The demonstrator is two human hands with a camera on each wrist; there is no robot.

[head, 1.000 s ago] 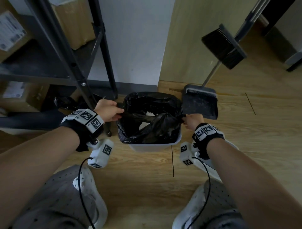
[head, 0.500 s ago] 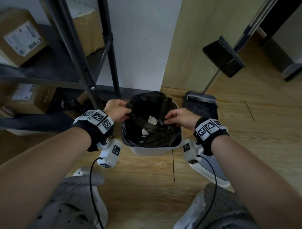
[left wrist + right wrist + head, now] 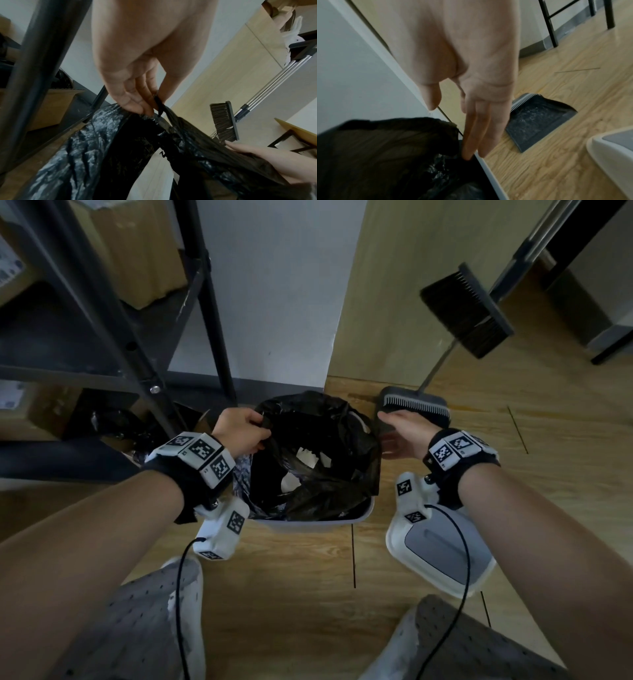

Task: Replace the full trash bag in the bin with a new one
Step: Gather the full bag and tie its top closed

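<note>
A white bin (image 3: 318, 523) stands on the wooden floor, lined with a black trash bag (image 3: 318, 460) that holds pale paper scraps. My left hand (image 3: 241, 431) pinches the bag's left edge (image 3: 159, 108) between thumb and fingers and holds it up. At the bag's right side my right hand (image 3: 399, 434) is open, its straight fingers (image 3: 471, 142) pointing down at the bag beside the bin rim (image 3: 486, 169). It holds nothing.
The bin lid (image 3: 442, 549) lies on the floor to the right. A dustpan (image 3: 416, 405) and a broom (image 3: 466, 309) stand behind my right hand. A black metal shelf (image 3: 113, 337) with cardboard boxes is close on the left. My knees are at the bottom.
My right hand let go of the bag's edge and moved out to the bin's right side, fingers straightened. The left hand kept its hold on the left edge.
</note>
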